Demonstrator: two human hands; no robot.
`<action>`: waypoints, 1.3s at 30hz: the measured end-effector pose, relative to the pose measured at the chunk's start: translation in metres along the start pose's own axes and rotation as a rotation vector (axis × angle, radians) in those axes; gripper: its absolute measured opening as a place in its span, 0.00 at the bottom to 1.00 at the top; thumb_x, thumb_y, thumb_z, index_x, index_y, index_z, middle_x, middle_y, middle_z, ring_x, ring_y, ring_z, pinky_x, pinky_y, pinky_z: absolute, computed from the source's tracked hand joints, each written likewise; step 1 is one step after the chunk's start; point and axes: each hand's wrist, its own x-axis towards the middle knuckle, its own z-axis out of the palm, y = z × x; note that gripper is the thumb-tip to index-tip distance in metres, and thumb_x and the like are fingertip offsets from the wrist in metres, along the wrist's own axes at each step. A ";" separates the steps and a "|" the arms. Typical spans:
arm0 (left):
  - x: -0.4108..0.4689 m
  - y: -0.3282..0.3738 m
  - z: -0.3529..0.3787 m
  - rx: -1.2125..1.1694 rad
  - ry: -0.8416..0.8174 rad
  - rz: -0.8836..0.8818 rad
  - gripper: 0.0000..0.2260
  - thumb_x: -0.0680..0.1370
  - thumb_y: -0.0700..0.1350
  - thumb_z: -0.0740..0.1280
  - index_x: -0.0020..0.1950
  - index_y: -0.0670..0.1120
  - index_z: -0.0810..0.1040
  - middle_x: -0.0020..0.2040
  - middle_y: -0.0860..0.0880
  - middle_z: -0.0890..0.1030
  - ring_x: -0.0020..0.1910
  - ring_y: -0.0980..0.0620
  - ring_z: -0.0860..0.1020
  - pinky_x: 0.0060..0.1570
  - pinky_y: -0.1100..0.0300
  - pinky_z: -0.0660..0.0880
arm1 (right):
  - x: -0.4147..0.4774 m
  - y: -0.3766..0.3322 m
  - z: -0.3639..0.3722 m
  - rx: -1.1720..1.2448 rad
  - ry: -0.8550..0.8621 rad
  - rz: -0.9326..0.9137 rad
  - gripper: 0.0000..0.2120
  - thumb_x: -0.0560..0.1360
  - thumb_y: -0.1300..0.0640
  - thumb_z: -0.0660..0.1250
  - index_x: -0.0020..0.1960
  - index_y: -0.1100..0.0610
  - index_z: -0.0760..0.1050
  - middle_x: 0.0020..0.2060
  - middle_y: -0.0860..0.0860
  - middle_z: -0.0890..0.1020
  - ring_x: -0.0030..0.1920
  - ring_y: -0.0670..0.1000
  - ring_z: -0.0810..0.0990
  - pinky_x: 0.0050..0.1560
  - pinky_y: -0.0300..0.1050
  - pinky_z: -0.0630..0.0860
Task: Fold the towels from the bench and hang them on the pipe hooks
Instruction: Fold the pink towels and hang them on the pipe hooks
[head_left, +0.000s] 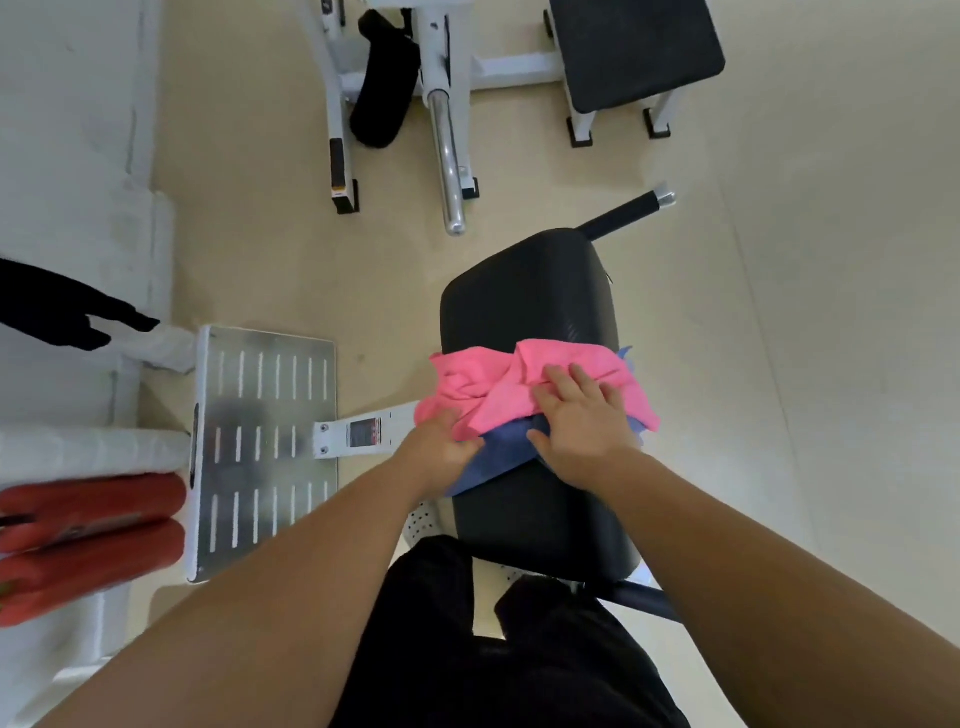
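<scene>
A crumpled pink towel (483, 382) lies across the black padded bench (524, 296). Under it a blue towel (498, 457) pokes out toward me. My left hand (441, 441) pinches the pink towel's near left edge, with its fingers curled into the cloth. My right hand (582, 415) lies flat on top of the pink towel with fingers spread, and its thumb rests on the blue towel. No pipe hooks are in view.
A perforated metal footplate (260, 447) stands left of the bench. Red weight plates (88, 540) sit at the far left. A white machine frame with a chrome bar (447, 156) and another black bench (628, 47) stand beyond. The floor is beige.
</scene>
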 end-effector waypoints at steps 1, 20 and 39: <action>0.006 -0.001 0.002 -0.064 0.001 -0.024 0.09 0.82 0.46 0.64 0.59 0.44 0.76 0.55 0.40 0.79 0.54 0.41 0.77 0.51 0.53 0.72 | 0.000 0.000 0.003 0.003 0.004 0.009 0.31 0.82 0.41 0.56 0.81 0.49 0.55 0.82 0.49 0.51 0.82 0.55 0.47 0.78 0.61 0.48; -0.047 0.061 -0.029 0.190 0.294 0.441 0.04 0.82 0.41 0.64 0.51 0.43 0.77 0.43 0.44 0.81 0.41 0.42 0.78 0.45 0.46 0.77 | -0.024 -0.017 -0.037 0.257 0.409 -0.227 0.24 0.78 0.56 0.65 0.73 0.45 0.71 0.74 0.57 0.69 0.73 0.63 0.67 0.68 0.62 0.66; -0.257 0.058 -0.102 -0.249 0.929 0.304 0.07 0.81 0.44 0.68 0.43 0.50 0.77 0.32 0.51 0.70 0.30 0.57 0.67 0.31 0.61 0.65 | -0.092 -0.098 -0.179 0.277 0.806 -0.700 0.15 0.78 0.45 0.64 0.48 0.56 0.82 0.59 0.54 0.80 0.62 0.58 0.76 0.63 0.59 0.70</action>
